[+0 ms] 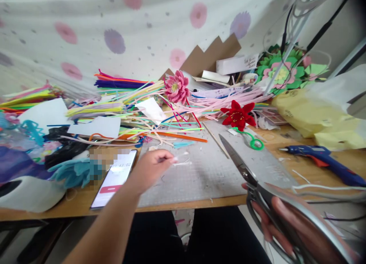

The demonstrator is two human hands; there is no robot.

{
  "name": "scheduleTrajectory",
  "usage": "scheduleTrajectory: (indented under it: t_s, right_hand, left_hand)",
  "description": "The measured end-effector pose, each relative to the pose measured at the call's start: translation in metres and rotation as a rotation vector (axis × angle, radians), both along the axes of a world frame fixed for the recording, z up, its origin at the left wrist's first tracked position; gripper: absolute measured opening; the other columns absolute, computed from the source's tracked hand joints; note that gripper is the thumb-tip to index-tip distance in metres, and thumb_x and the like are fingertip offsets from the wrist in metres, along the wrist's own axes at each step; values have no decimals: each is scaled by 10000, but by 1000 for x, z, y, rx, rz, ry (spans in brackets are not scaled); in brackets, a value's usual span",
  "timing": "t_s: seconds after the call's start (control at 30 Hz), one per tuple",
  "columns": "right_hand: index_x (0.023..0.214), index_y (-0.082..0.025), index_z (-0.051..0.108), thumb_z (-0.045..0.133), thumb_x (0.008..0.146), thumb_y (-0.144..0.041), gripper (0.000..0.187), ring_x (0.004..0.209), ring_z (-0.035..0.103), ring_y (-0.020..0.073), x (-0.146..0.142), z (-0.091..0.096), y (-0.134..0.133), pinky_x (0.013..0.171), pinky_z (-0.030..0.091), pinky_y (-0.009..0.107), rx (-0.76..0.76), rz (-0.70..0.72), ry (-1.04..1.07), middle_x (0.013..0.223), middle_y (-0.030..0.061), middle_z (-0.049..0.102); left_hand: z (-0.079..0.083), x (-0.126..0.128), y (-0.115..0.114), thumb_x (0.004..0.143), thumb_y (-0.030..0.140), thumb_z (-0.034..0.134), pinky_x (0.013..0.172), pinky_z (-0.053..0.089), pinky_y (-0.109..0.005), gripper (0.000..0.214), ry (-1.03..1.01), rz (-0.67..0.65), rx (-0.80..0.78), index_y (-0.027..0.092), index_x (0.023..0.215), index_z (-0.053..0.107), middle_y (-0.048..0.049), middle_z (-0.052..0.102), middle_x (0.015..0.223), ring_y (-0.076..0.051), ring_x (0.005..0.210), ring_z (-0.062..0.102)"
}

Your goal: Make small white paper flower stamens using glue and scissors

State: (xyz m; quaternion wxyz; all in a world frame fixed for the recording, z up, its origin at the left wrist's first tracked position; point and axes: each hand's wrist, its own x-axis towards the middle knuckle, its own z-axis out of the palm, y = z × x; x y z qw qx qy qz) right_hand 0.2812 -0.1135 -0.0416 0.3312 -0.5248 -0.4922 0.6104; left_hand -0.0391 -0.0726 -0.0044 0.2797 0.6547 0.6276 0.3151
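My left hand point(150, 168) is over the left part of a grey cutting mat point(211, 188). Its thumb and forefinger pinch a small whitish, see-through piece point(183, 156), too blurred to name. Thin white strands point(184, 164) lie on the mat just below that piece. In my right hand point(281, 218) are large metal scissors point(243, 170), my fingers through the handles and the blades together, pointing up and left over the mat. A thin wooden stick point(215, 140) lies near the blade tips. Beyond them is a red flower point(238, 115) with a green coiled stem point(256, 143).
A blue glue gun point(323, 157) lies at right by a yellow bag point(311, 111). Left are a phone point(116, 180), a blue felt-like flower point(76, 172) and a white roll point(31, 193). Coloured pipe cleaners point(122, 83) and a pink flower point(176, 87) fill the back.
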Motion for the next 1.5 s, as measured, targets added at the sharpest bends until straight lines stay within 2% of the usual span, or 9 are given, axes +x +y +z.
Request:
scheduleTrajectory:
  t_s: [0.17,0.33,0.47,0.67,0.9,1.03,1.13,1.3,1.5]
  right_hand:
    - [1190,-205,555,656,648,-623,692,553,635,242,9,1,22,427,466,310,161,-98,-442,694,62,683]
    - [1132,-152,632,574,730,-478,521,551,666,289,16,13,56,465,442,335,471,-36,-1049,710,130,718]
    - [1224,-106,610,510,804,-489,577,486,654,292,22,14,76,468,435,348,462,41,-1347,666,166,717]
    - [1289,-115,574,428,855,-527,615,970,671,368,31,1,91,740,498,425,550,36,-1475,1094,234,688]
    - [1182,-116,640,468,859,-425,479,973,633,381,31,-13,86,792,500,463,792,-23,-1497,1077,225,659]
    - [1006,-92,694,496,854,-326,342,983,617,339,-2,-1,71,880,484,475,1032,-213,-1150,1034,206,648]
    - [998,-180,680,584,836,-296,221,937,645,235,-56,18,59,859,521,390,1090,-79,-540,1018,118,673]
    - [1215,-234,574,749,686,-243,557,936,646,171,-145,34,60,817,546,340,497,386,298,1115,66,654]
    - [827,-162,687,774,626,-240,232,593,592,80,-159,26,65,591,483,216,256,306,447,665,-43,640]
  left_hand:
    - [18,-65,10,772,407,557,594,372,-260,235,435,24,-68,229,685,683,12,685,676,-195,654,600]
    - [26,-82,27,783,355,510,628,358,-268,226,637,-94,-92,240,675,671,-8,694,710,-210,698,604]
    - [27,-84,36,783,338,490,656,355,-276,246,735,-153,-54,244,657,680,-32,699,741,-223,727,602]
    - [24,-87,36,778,343,486,659,362,-280,249,736,-149,-38,260,653,684,-35,693,734,-224,723,593]
    - [42,-78,18,798,387,522,681,407,-276,227,574,-114,10,245,712,678,-16,699,755,-202,721,604]
    - [59,-71,7,815,392,545,715,446,-282,224,368,-181,30,235,731,682,-27,712,795,-204,755,627]
    - [66,-61,0,793,370,591,745,473,-298,182,207,-199,76,239,724,698,-43,724,818,-222,795,646]
    - [66,-37,-12,794,290,615,731,504,-307,136,18,-253,149,244,738,731,-43,731,782,-216,773,665]
    - [54,-16,-22,799,215,634,711,505,-272,117,-103,-231,240,244,741,731,-22,728,767,-178,743,666]
